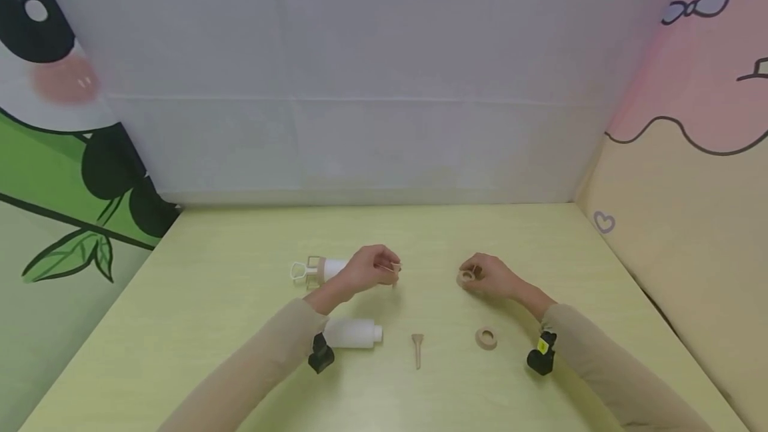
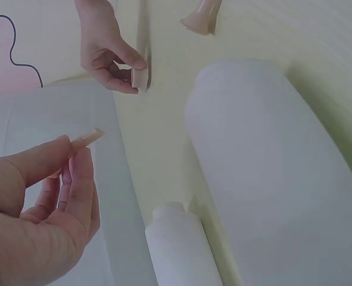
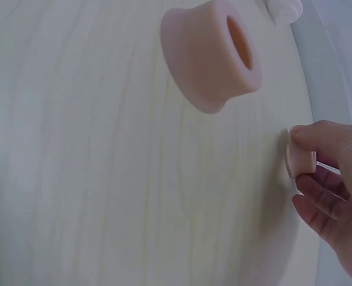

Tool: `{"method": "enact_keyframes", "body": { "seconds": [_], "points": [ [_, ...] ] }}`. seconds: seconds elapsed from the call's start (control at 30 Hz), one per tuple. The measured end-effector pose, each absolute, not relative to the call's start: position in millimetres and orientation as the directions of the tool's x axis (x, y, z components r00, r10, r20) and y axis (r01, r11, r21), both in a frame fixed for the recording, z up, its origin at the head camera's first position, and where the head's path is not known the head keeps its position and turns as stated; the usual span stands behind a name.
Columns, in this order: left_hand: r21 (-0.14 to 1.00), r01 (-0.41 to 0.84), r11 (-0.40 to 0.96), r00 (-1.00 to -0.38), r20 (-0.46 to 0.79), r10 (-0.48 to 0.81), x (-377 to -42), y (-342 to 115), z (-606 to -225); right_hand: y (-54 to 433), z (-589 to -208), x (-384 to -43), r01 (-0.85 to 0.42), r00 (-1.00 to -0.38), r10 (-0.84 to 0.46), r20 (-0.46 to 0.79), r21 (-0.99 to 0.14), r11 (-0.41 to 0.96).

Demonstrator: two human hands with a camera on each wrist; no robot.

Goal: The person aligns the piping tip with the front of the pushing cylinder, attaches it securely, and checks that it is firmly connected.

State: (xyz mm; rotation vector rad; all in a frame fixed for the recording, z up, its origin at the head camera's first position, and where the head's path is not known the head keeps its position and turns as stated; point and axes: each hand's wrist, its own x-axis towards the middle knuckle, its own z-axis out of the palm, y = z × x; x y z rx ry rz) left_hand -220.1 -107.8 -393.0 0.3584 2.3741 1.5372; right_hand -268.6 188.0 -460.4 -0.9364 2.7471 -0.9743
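Observation:
My left hand [image 1: 369, 268] pinches a small beige stemmed piece [image 2: 88, 139] between thumb and fingers, raised over the table. To the right, my right hand [image 1: 492, 276] grips a beige ring-shaped collar [image 3: 301, 156] by its side, low over the tabletop. A second beige collar [image 1: 486, 338] lies nearer the front, its round hole showing. Between the forearms lies a beige piece with a flared end and thin stem [image 1: 417, 351]. A white bottle [image 1: 351, 333] with a narrow neck rests on its side by my left forearm.
Behind my left wrist lies another white bottle [image 1: 333, 269], with a beige collar and a looped pale handle [image 1: 299, 271] at its left end. A white panel [image 1: 384, 85] rises along the table's far edge, with printed panels at both sides.

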Motion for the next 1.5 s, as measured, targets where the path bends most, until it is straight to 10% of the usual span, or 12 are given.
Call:
{"method": "enact_keyframes", "body": {
  "seconds": [1.5],
  "points": [
    [0.959, -0.107, 0.261, -0.958, -0.169, 0.23, -217.3, -140.6, -395.3, 127.8, -426.0, -239.1, -0.572, -0.732, -0.627, 0.266, -0.74, 0.354]
  ]
}}
